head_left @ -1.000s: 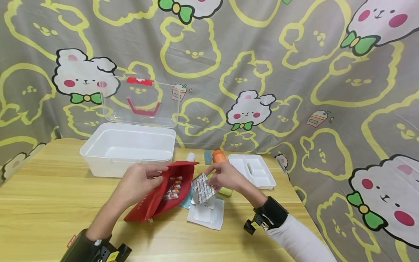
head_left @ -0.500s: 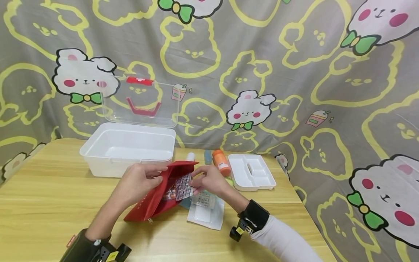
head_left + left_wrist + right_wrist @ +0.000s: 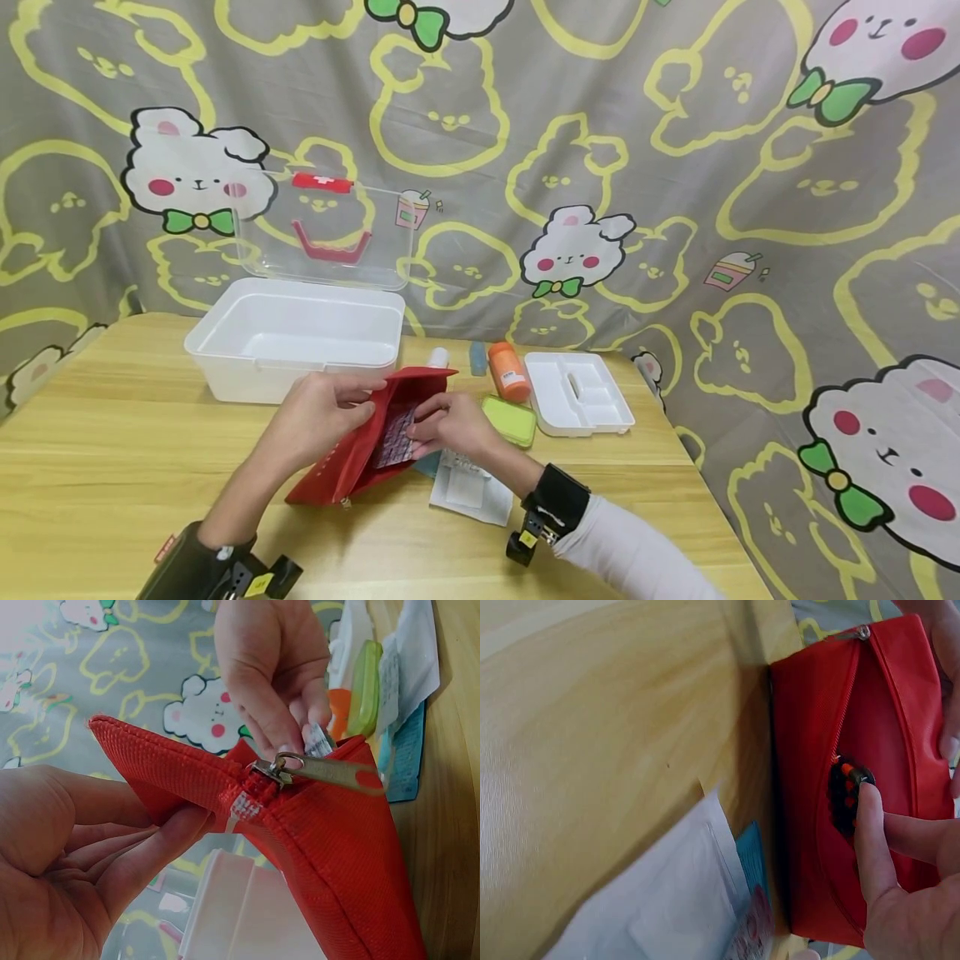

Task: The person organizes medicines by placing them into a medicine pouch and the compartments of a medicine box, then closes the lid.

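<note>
A red zip pouch (image 3: pixel 348 468) lies open on the wooden table (image 3: pixel 112 450). My left hand (image 3: pixel 358 402) grips its upper edge (image 3: pixel 172 774) and holds the mouth apart. My right hand (image 3: pixel 422 427) pinches a foil blister pack (image 3: pixel 394 433) of orange capsules and has it partly inside the pouch. In the right wrist view the pack (image 3: pixel 846 796) shows through the zip opening, with a fingertip (image 3: pixel 871 825) on it. The metal zip pull (image 3: pixel 315 769) hangs at the pouch's end, just under my right hand (image 3: pixel 300 739).
An open white box (image 3: pixel 292 333) with a clear raised lid (image 3: pixel 322 229) stands behind the pouch. An orange bottle (image 3: pixel 508 372), a green case (image 3: pixel 512 419) and a white divided tray (image 3: pixel 600 412) lie to the right. A white packet (image 3: pixel 471 493) and a teal sachet (image 3: pixel 750 862) lie under my right wrist.
My right hand has carried the blister pack leftward from above the white packet into the pouch's mouth. The green case is now uncovered. My left hand has kept its hold.
</note>
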`<state>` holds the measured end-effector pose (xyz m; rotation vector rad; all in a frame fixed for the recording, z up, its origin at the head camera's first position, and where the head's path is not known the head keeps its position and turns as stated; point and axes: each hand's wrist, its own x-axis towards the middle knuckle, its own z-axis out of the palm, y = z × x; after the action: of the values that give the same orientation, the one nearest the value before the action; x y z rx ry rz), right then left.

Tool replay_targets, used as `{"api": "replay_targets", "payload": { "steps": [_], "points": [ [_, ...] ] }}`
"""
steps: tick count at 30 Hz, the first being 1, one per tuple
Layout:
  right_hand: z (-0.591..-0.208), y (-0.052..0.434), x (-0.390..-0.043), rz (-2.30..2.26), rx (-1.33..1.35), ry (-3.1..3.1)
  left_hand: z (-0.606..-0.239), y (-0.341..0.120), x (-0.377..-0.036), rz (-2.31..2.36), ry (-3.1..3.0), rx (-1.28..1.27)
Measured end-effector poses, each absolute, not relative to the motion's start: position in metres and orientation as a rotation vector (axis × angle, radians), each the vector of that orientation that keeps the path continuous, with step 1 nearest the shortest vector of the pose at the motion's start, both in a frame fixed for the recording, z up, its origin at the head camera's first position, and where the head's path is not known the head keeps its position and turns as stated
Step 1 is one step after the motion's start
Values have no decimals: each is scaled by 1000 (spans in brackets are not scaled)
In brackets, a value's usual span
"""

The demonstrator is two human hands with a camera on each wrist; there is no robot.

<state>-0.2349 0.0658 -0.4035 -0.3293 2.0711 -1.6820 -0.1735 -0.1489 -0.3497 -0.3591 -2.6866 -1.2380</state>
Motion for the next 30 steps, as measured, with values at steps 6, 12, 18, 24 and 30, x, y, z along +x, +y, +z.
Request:
{"api": "replay_targets", "payload": {
  "steps": [6, 12, 18, 24, 30],
  "points": [
    [-404, 59, -230, -1669, -328, 2065, -349, -149, -173, -1259, -2689, -357],
    [-404, 56, -225, -1647, -341, 2044, -349, -149, -173, -1267, -2692, -352],
    [-405, 52, -222, -1663, -380, 1979, -349, -149, -173, -1254, -2696, -353],
    [-406, 51, -222, -1607, -436, 1969, -349, -149, -173, -1247, -2691, -359],
    [-405, 51, -221, -1586, -445, 1975, -350, -149, -173, -1241, -2690, -360]
  ]
}}
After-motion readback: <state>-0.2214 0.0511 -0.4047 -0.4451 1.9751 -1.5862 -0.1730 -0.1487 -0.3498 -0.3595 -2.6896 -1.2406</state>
